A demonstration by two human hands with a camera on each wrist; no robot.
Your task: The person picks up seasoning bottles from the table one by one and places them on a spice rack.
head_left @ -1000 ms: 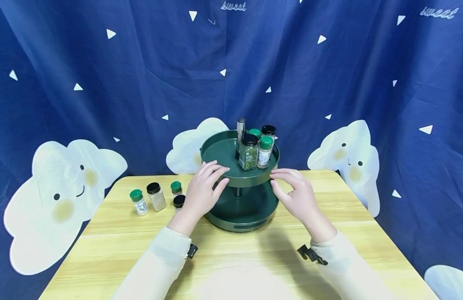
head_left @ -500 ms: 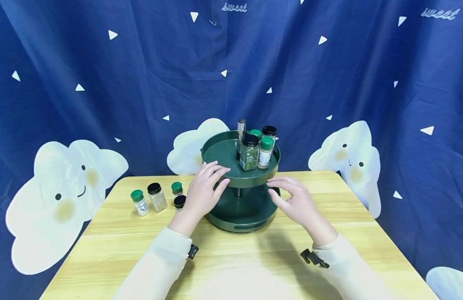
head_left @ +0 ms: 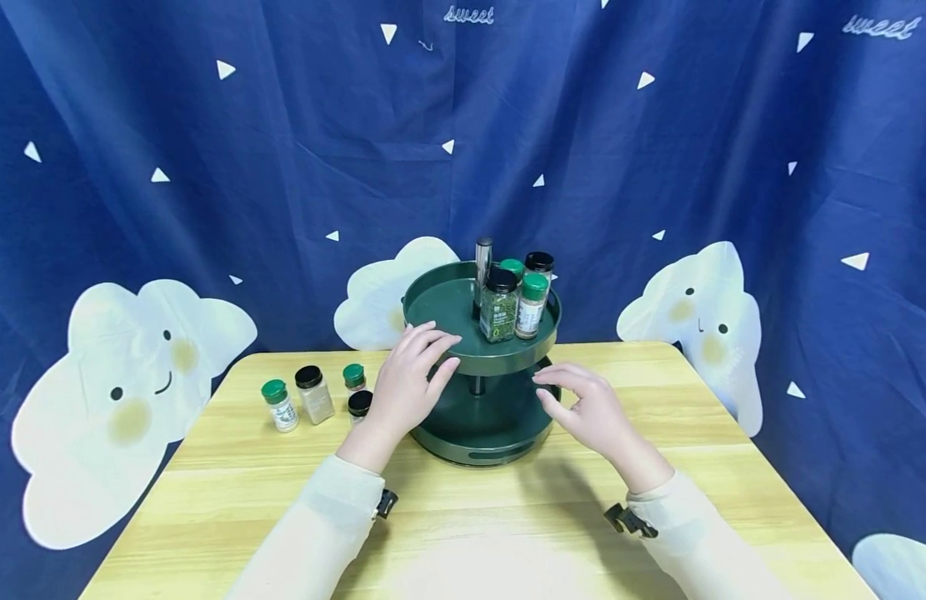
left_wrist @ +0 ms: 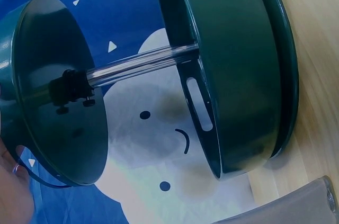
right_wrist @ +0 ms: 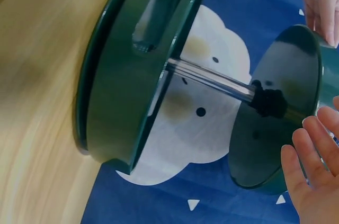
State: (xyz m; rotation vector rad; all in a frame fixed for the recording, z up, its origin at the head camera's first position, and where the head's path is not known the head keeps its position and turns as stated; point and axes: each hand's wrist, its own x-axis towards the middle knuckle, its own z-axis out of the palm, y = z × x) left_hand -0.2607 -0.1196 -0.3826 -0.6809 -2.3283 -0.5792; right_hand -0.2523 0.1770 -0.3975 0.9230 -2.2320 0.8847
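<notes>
A dark green two-tier round turntable organizer [head_left: 508,360] stands on the table. My left hand [head_left: 406,379] rests at the left side of its upper tray, fingers loosely bent and thumb apart from them. To the right, my right hand [head_left: 590,408] hovers near the tray with relaxed, spread fingers and holds nothing; in the right wrist view its fingers [right_wrist: 312,155] look straight. On the upper tray are a green-herb jar [head_left: 500,312] with black lid, a green-capped spice jar [head_left: 530,308], further jars behind, and a shiny upright post [head_left: 483,271]. The lower tray [head_left: 485,417] holds no jars.
Left of the organizer, several spice jars stand on the wooden table [head_left: 463,517]: a green-capped one [head_left: 280,407], a black-lidded pale one [head_left: 314,394], a small green-capped one [head_left: 353,377], and a black-lidded one [head_left: 360,404] partly behind my left hand. A blue curtain [head_left: 463,167] hangs behind.
My right hand has drawn away from the upper tray's right rim, moving slightly down. The left hand and the jars have stayed in place.
</notes>
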